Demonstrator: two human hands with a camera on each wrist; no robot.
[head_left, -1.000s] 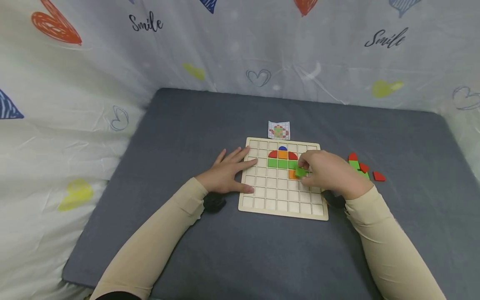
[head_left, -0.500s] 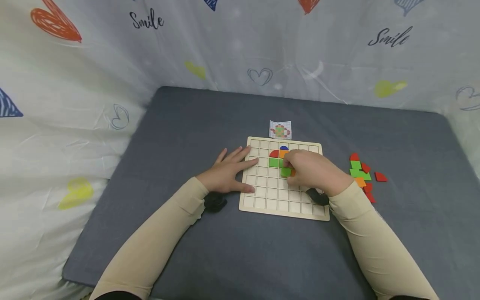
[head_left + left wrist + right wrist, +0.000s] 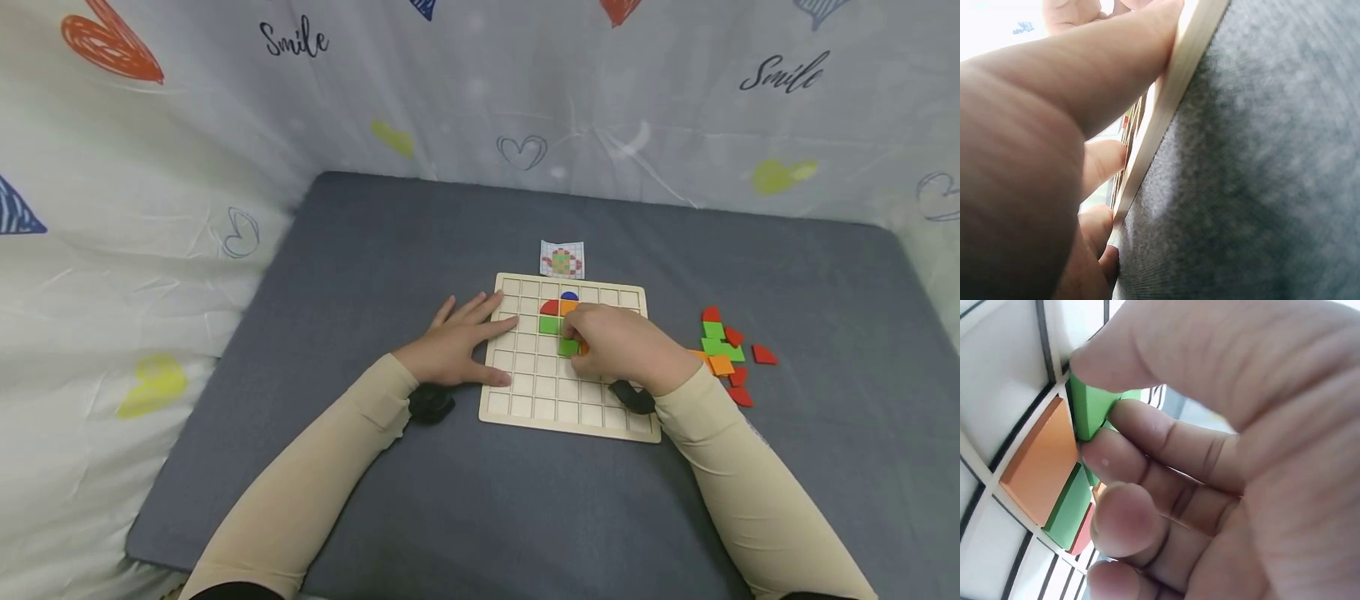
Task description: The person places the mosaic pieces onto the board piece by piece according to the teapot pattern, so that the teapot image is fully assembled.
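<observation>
Over the last second the right hand point(image 3: 618, 342) has shifted left across the board point(image 3: 544, 409), taking the green tile point(image 3: 568, 347) from the right side of the lower orange tile point(image 3: 1041, 465) to its left side. The left hand point(image 3: 450, 348) stays where it was.

The right hand pinches the green tile between thumb and fingertips, around the middle of the board; whether the tile sits fully down in its cell, I cannot tell. The left hand is spread wide, thumb and fingertips resting along the board's left edge.

Just inside the board's far edge is a half-round blue tile point(image 3: 569, 296), with the upper orange tile point(image 3: 569, 307) on its near side and a rounded red tile point(image 3: 551, 307) left of that. A green row point(image 3: 550, 325) lies nearer still, partly hidden by the right hand.

A small card point(image 3: 562, 260) with a printed pattern lies just beyond the board's far edge. Loose tiles point(image 3: 722, 365) in red, green and orange lie off the board's right edge, some touching, one red piece apart toward the table's right edge. The table point(image 3: 375, 250) is dark grey, and a white curtain point(image 3: 450, 108) hangs behind its far edge.
</observation>
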